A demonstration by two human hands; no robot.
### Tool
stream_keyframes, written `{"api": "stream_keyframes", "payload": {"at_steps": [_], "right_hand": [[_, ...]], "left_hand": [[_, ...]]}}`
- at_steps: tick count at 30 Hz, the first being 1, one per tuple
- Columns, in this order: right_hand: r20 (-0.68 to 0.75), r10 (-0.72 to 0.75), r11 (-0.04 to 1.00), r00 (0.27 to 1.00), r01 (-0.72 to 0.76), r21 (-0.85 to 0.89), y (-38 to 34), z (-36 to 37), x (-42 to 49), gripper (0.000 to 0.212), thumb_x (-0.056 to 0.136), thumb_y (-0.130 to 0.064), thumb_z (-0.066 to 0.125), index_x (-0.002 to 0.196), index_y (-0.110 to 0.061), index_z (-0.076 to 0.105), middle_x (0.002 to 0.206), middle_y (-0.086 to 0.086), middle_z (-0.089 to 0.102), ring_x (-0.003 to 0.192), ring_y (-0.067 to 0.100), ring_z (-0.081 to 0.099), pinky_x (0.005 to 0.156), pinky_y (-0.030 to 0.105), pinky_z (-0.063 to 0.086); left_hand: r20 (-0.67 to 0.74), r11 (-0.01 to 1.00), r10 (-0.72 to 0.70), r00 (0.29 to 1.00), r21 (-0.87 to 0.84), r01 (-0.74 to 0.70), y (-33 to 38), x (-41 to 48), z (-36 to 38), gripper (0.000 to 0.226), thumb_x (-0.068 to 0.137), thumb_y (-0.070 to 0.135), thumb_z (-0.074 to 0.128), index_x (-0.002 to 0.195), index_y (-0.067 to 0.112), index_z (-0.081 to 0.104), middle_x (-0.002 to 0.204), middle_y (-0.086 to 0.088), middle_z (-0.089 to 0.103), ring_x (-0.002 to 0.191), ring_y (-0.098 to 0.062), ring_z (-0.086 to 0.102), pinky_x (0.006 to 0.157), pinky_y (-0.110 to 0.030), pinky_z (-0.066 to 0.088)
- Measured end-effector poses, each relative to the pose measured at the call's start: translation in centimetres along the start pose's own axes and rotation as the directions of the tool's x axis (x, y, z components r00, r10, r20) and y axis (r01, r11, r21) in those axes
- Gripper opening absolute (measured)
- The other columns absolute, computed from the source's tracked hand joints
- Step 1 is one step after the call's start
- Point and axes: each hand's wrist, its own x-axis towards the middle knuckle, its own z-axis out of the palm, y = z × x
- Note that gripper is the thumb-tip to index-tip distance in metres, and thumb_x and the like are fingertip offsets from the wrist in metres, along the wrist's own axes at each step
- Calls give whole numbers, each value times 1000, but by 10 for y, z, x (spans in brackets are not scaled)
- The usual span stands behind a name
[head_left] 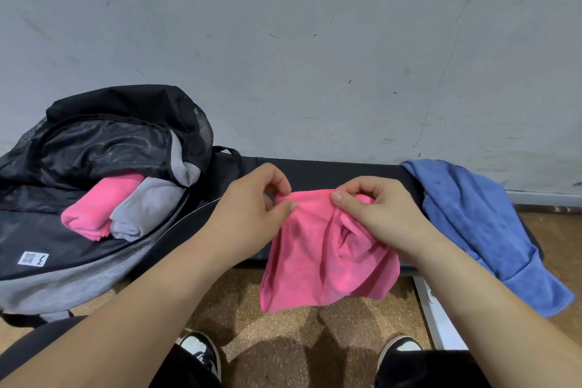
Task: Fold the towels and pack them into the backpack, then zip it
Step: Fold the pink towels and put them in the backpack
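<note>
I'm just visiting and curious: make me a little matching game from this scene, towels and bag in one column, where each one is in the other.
Things:
1. pink towel
2. blue towel
3. folded grey towel
4. backpack

Places or states:
A. draped over the right end of the black bench
B. lying open on the left
C. held up by left hand and right hand
D. tucked inside the bag beside a folded pink one

Pairs: 1-C, 2-A, 3-D, 4-B

Pink towel [327, 255] hangs rumpled; blue towel [478, 224] lies crumpled; open backpack [78, 268] holds perhaps two folded towels.
</note>
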Motion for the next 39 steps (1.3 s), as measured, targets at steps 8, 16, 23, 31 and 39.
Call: {"api": "stream_keyframes", "payload": {"at_steps": [8, 16, 23, 31, 39], "right_hand": [[-81, 186, 982, 979, -186, 9, 9, -14, 8, 13, 88, -32, 79, 96, -21, 78, 100, -1, 77, 96, 15, 71, 86, 34, 59], [-108, 279, 960, 954, -281, 4, 25, -27, 14, 10, 100, -24, 64, 94, -17, 67, 92, 2, 66, 82, 17, 54, 65, 30, 42], [11, 354, 910, 935, -348, 225, 27, -27, 14, 7, 95, -16, 74, 90, -12, 71, 85, 3, 68, 75, 14, 57, 63, 27, 44], [239, 303, 790, 922, -384, 478, 20, -31, 9, 14, 79, -4, 79, 91, -6, 72, 84, 8, 71, 70, 14, 66, 60, 22, 55], [168, 309, 775, 936, -350, 526, 21, -36, 9, 23, 67, -8, 82, 88, -4, 74, 89, 13, 75, 74, 16, 70, 63, 24, 58]], "left_hand": [[-97, 978, -128, 987, 151, 142, -12, 12, -24, 13, 96, 15, 64, 100, 25, 73, 92, 12, 71, 86, -6, 66, 78, -29, 54], [-280, 960, -269, 921, -8, 278, -16, 17, -45, 14, 102, 13, 58, 105, 20, 69, 92, 3, 68, 74, -3, 59, 55, -8, 39], [-304, 963, -261, 916, -19, 268, -18, 18, -48, 15, 102, 11, 58, 109, 15, 70, 91, 6, 66, 76, -3, 58, 62, -15, 38], [-316, 961, -269, 910, -22, 276, -17, 17, -52, 15, 101, 10, 57, 105, 16, 70, 93, 5, 68, 78, -4, 58, 65, -18, 41], [-255, 962, -266, 930, -8, 273, -21, 15, -56, 12, 101, 13, 61, 102, 19, 71, 95, 2, 71, 84, -11, 64, 66, -20, 45]]}}
